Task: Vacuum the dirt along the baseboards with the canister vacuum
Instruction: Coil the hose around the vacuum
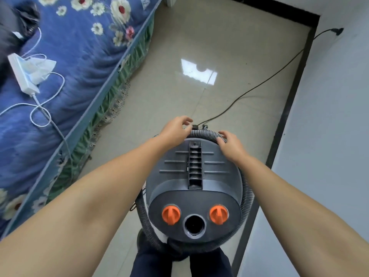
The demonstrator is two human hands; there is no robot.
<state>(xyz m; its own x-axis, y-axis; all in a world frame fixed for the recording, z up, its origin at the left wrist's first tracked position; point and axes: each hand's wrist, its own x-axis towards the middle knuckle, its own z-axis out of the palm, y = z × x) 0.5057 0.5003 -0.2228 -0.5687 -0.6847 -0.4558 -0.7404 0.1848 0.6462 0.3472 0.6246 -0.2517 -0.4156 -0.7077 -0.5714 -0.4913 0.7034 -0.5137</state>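
Observation:
A grey canister vacuum [194,188] stands on the tiled floor right below me, with two orange knobs and an open round port facing up. A ribbed grey hose [201,133] is coiled around its body. My left hand [175,128] grips the hose at the canister's far left edge, fingers curled over it. My right hand [231,144] holds the hose at the far right edge, thumb and fingers around it. A dark baseboard [289,102] runs along the white wall on the right.
A black power cord [259,84] trails across the floor from the vacuum to a wall plug [337,31] at the upper right. A bed with a blue floral cover [79,62] fills the left side, with a white charger and cable on it. Beige floor lies ahead between bed and wall.

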